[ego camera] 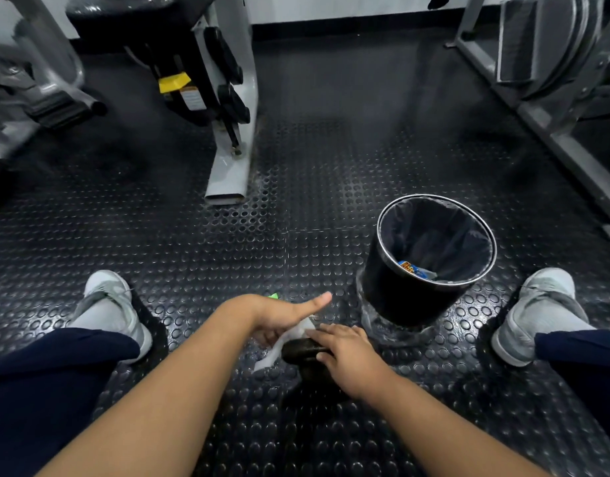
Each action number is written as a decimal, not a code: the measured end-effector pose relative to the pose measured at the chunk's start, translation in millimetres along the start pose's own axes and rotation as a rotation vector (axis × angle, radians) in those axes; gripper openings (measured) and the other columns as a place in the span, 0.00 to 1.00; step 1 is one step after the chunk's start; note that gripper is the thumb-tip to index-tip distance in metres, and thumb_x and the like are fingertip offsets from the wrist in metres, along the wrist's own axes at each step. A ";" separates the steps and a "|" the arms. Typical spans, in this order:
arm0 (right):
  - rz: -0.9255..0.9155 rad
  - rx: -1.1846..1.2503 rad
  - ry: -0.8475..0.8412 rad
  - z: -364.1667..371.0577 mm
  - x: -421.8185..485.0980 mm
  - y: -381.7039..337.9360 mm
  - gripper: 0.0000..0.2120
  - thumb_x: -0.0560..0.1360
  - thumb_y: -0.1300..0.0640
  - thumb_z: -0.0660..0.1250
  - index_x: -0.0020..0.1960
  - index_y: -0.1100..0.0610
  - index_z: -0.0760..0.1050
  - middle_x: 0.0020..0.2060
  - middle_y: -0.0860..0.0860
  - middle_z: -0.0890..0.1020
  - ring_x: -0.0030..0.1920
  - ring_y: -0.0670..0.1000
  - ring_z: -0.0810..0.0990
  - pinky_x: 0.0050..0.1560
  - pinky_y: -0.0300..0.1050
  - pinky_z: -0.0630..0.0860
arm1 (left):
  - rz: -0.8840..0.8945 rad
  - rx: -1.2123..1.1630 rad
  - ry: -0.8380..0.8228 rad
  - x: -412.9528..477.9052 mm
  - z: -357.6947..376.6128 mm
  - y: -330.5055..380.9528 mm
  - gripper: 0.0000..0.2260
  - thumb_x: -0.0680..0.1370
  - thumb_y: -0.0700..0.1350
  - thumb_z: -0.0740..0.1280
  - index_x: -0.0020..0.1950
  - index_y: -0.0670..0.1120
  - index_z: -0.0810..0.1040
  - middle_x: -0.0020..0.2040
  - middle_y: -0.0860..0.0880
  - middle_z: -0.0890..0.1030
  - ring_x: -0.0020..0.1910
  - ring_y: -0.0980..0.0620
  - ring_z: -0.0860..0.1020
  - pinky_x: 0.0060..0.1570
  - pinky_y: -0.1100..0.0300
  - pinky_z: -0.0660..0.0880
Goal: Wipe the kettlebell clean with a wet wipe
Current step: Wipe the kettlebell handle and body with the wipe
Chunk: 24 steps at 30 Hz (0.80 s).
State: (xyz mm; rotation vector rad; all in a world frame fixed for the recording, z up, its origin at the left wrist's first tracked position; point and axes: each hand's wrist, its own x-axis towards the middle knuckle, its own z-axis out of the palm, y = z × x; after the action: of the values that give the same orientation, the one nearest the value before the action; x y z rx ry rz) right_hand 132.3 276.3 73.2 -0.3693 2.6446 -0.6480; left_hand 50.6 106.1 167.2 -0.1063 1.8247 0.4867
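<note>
Head view looks down on a person seated on the studded rubber floor (227, 253) with legs spread, so the work sits between the knees within reach of both arms. The kettlebell (298, 351) stands on the floor at 6 o'clock in the frame, dark against the dark mat; only its handle and part of its body show. The right hand (348, 359) lies over the handle with fingers and thumb curled round it. This grasp appears intended to steady the weight against the rubbing. The left hand (279, 318), at 9 o'clock from the handle, holds the white wet wipe (286, 342) against the handle's left end. Its thumb sticks out straight and its fingers are mostly hidden beneath the palm. The wipe hangs partly loose toward 7 o'clock. Wiping seems to be under way at the handle; the body, largely covered by the right forearm, probably remains to be done. A lined bin (393, 297) stands at 1 o'clock from the kettlebell, near enough for dropping the used wipe. A small green item (273, 296) shows just beyond the left wrist; its identity cannot be determined.
</note>
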 end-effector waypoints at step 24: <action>-0.020 0.051 0.005 5.7 3.1 4.5 0.24 0.81 0.51 0.62 0.77 0.42 0.65 0.77 0.44 0.66 0.78 0.50 0.59 0.78 0.55 0.49 | -0.040 0.042 -0.088 14.9 16.3 13.2 0.58 0.56 0.89 0.44 0.80 0.63 0.64 0.82 0.43 0.61 0.78 0.35 0.63 0.75 0.36 0.60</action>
State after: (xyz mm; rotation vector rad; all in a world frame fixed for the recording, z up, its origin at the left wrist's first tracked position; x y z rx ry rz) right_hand 131.3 276.9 65.5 -0.3799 2.6268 -0.7215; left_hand 56.4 126.9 153.1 -0.0911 1.7420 0.4179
